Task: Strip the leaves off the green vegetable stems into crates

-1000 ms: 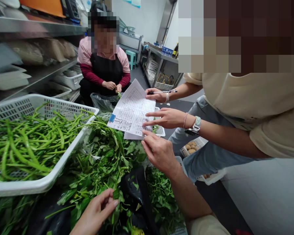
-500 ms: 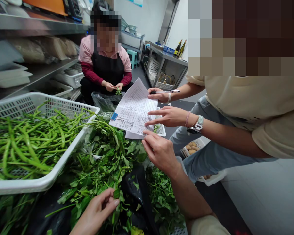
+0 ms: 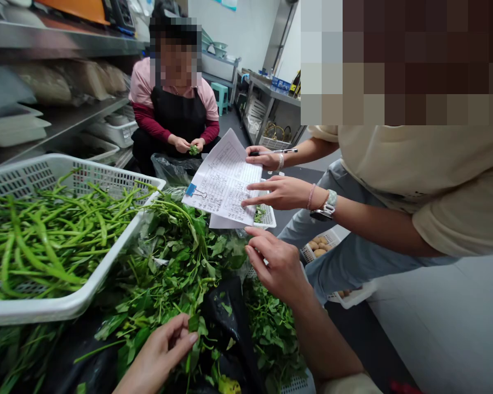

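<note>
At the bottom, my left hand [image 3: 158, 353] pinches a leafy green [image 3: 194, 323] between thumb and fingertips. It is over a heap of leafy greens [image 3: 168, 262]. My right hand [image 3: 278, 265] is raised just below the paper sheets [image 3: 225, 180], apart from them, with nothing in its loosely bent, parted fingers. Handwriting covers the sheets, and a blue binder clip [image 3: 191, 190] grips their left edge. A person standing on the right holds them with one hand [image 3: 267, 157], which also has a pen [image 3: 273, 152]. That person's other hand [image 3: 279, 192] points at the writing.
On the left stands a white basket [image 3: 94, 290] of long green beans [image 3: 53, 241]. A black plastic bag [image 3: 230, 312] lies among the greens. Across from me a crouching person [image 3: 176, 104] handles a green sprig. Metal shelves [image 3: 66, 128] line the left; potatoes [image 3: 318, 246] sit in a low basket.
My right hand has drawn back from the paper's lower edge, slightly right and down. My left hand keeps its pinch on the leafy green.
</note>
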### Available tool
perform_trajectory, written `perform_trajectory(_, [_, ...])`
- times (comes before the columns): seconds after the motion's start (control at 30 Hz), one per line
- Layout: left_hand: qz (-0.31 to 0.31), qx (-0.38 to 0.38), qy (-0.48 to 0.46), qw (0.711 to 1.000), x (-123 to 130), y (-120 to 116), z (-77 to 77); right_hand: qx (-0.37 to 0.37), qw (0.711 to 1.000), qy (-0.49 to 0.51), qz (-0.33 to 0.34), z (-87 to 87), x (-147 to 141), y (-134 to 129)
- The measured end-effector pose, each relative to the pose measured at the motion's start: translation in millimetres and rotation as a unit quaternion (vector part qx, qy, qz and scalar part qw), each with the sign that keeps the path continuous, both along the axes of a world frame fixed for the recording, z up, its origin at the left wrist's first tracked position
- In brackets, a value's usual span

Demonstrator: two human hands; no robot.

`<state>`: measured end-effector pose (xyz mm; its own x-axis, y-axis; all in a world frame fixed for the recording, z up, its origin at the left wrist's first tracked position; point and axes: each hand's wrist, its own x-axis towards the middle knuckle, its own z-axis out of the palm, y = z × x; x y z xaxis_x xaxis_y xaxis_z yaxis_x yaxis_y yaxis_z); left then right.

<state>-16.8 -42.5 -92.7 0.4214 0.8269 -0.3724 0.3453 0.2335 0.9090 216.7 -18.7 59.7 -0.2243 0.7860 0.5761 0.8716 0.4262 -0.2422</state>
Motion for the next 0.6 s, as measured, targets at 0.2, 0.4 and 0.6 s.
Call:
perform_trajectory(0.2, [-0.002, 0.017, 0.011, 1.0, 1.0, -2.7, -3.3, 0.012, 1.0, -0.003, -0.001, -3.7, 4.5, -0.6])
perform_trajectory(0.4, [0.0, 0.026, 0.033, 0.999, 1.4, -0.3, -2.3, 0.176, 0.976, -0.082, -0.102, 34.2, 17.3, 21.6])
perform_trajectory(0.6, [0.016, -0.002, 0.029, 0.999, 7.6, 2.2, 4.9, 0.081, 0.99, -0.11, -0.043, 31.6, 23.1, 40.4])
